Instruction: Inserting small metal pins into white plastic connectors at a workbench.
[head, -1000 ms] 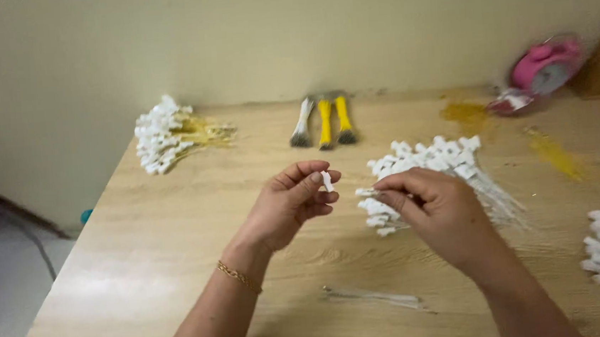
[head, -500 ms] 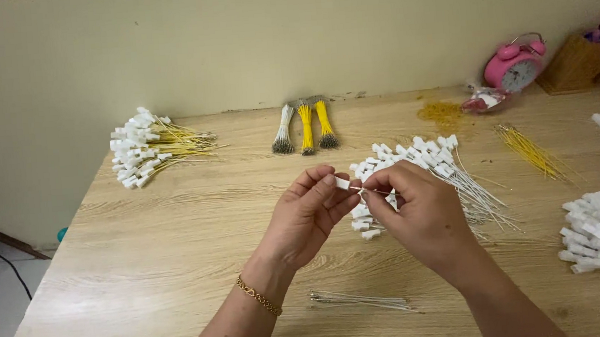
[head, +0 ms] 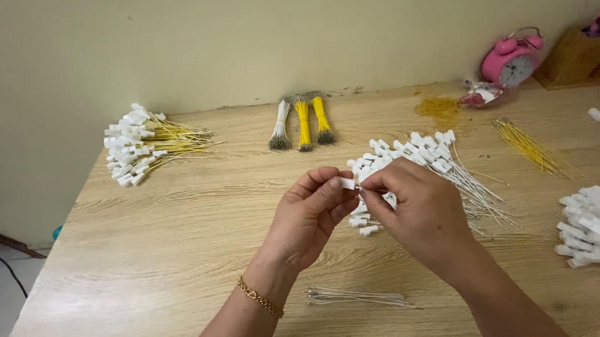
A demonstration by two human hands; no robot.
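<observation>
Both hands have drawn together since a moment ago and now meet above the pale wooden table (head: 143, 259), which stands against a plain cream wall (head: 233, 38). Left hand (head: 311, 217) and right hand (head: 418, 213) each pinch the small white plastic connector (head: 347, 182) between their fingertips, held just above the heap of white-tipped wires (head: 413, 156). Another pile with yellow wires (head: 141, 142) lies far left, three tied wire bundles (head: 302, 122) sit by the wall, a pink alarm clock (head: 511, 63) at the back right.
</observation>
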